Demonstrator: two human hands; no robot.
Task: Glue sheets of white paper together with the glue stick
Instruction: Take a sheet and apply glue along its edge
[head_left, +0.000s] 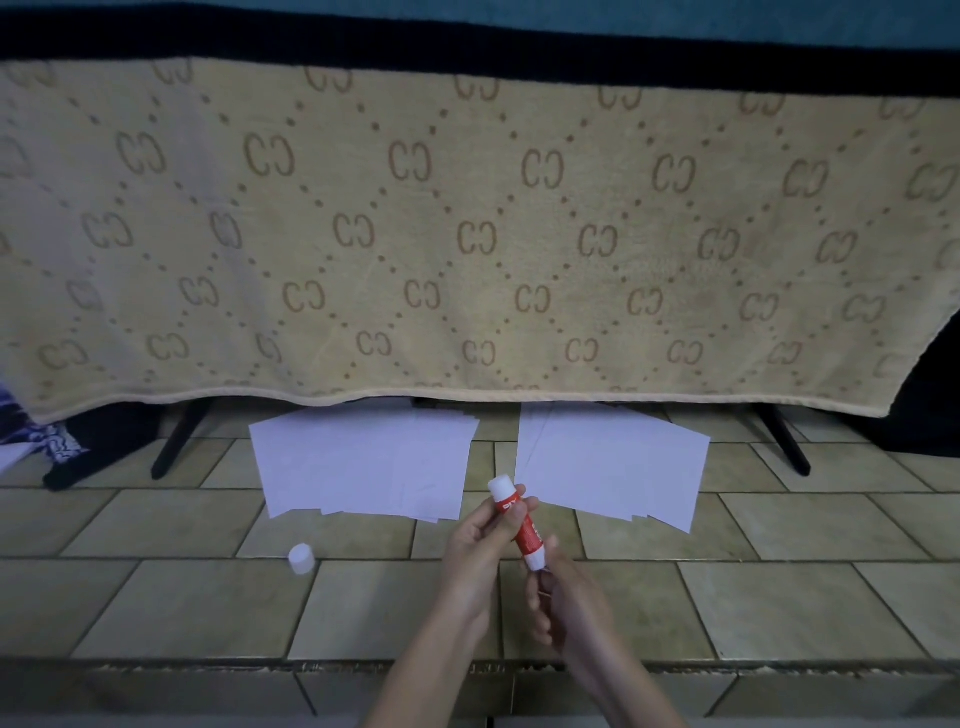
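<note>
Tiled floor (182, 525), two paper stacks (363, 462), left hand (478, 540) and right hand (566, 597) grips clamped on uncapped glue stick (519, 522), cap (301, 558) apart.

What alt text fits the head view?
Two hands hold an uncapped red glue stick above a tiled floor: the left hand grips its upper part, the right hand its base. Its white cap lies to the left, two stacks of white paper beyond, under a hanging beige patterned blanket.
</note>
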